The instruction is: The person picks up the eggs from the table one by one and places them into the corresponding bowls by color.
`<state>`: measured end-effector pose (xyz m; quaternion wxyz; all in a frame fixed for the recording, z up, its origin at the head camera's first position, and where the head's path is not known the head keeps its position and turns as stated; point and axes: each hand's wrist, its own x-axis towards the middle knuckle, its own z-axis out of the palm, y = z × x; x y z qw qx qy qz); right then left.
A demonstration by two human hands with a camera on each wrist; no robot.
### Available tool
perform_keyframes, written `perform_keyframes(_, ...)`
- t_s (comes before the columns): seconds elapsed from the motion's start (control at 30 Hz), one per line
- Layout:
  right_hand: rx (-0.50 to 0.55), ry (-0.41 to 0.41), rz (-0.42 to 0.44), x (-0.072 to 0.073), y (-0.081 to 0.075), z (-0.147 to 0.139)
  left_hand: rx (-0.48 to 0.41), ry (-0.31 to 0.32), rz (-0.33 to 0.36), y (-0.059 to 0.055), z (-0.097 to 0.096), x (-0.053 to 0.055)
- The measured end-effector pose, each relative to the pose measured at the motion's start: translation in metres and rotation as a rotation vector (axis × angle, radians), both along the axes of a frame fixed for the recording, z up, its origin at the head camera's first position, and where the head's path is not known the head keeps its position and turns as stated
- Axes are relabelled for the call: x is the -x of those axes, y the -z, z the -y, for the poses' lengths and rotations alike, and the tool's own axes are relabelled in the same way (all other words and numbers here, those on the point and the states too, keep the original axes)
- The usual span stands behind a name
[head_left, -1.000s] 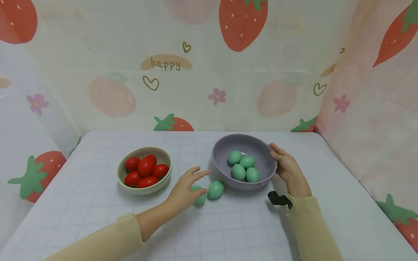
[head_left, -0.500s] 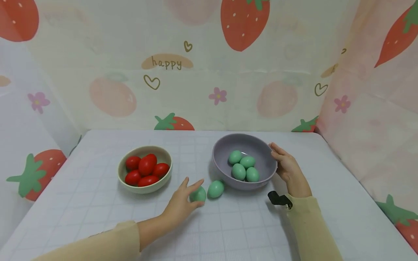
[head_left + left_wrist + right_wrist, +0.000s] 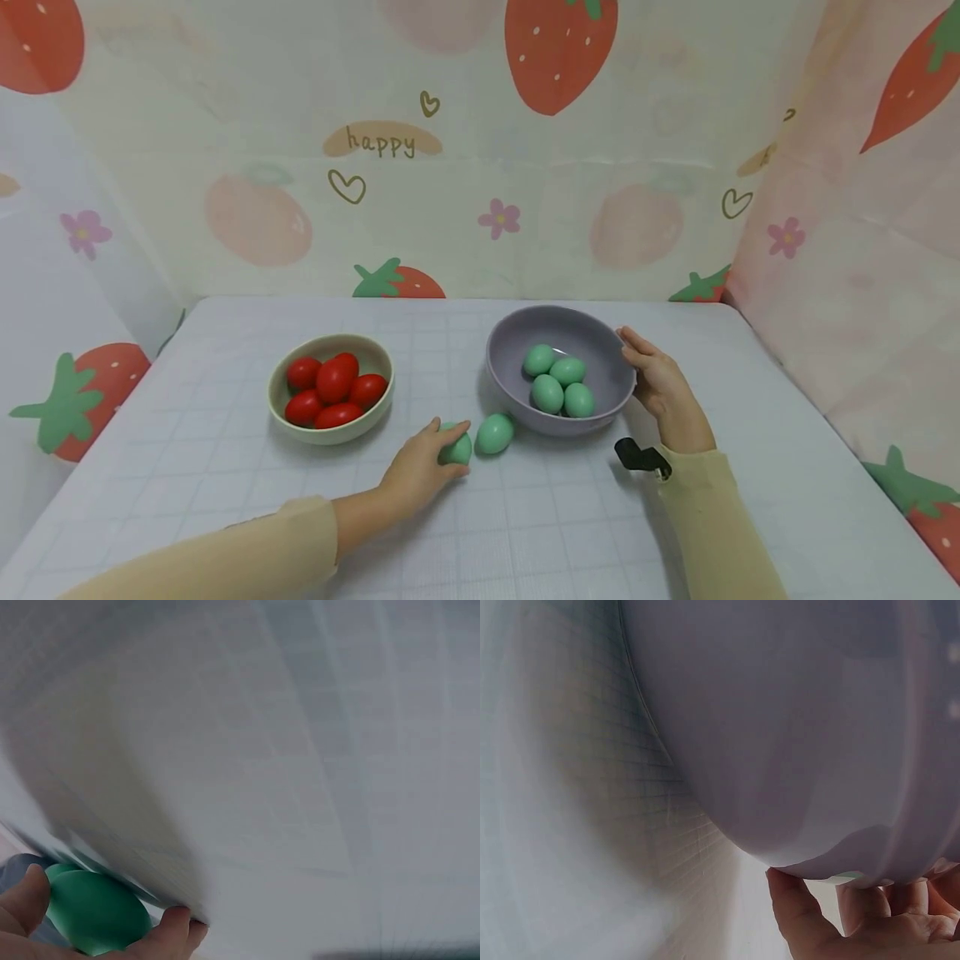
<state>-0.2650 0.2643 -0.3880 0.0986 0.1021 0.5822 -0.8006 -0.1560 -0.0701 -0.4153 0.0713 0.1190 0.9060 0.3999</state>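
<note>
In the head view my left hand point(image 3: 422, 468) has its thumb and fingers around a green egg point(image 3: 457, 451) on the table; the left wrist view shows the same egg point(image 3: 99, 913) between thumb and fingers. Just right of it a second green egg point(image 3: 495, 434) lies loose in front of a purple bowl point(image 3: 517, 408). Several green eggs point(image 3: 547, 393) rest inside that bowl. At the bowl's right side my right hand point(image 3: 663, 387) holds it, and the right wrist view has the thumb point(image 3: 799, 911) against the outer wall.
To the left stands a pale green bowl point(image 3: 330, 435) filled with several red eggs point(image 3: 337, 379). A white checked cloth point(image 3: 525, 533) covers the table. Behind it hangs a strawberry-print curtain point(image 3: 480, 167). A black piece point(image 3: 641, 456) sticks out at the right cuff.
My left hand has come down and back from beside the purple bowl, and its fingers have closed in around the nearer loose green egg. The right hand and both bowls have stayed put.
</note>
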Motion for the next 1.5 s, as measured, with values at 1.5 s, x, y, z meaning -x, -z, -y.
perform_keyframes(1.5, -0.013, 0.006, -0.019, 0.001, 0.003, -0.002, -0.261, -0.045, 0.004, -0.027, -0.002, 0.020)
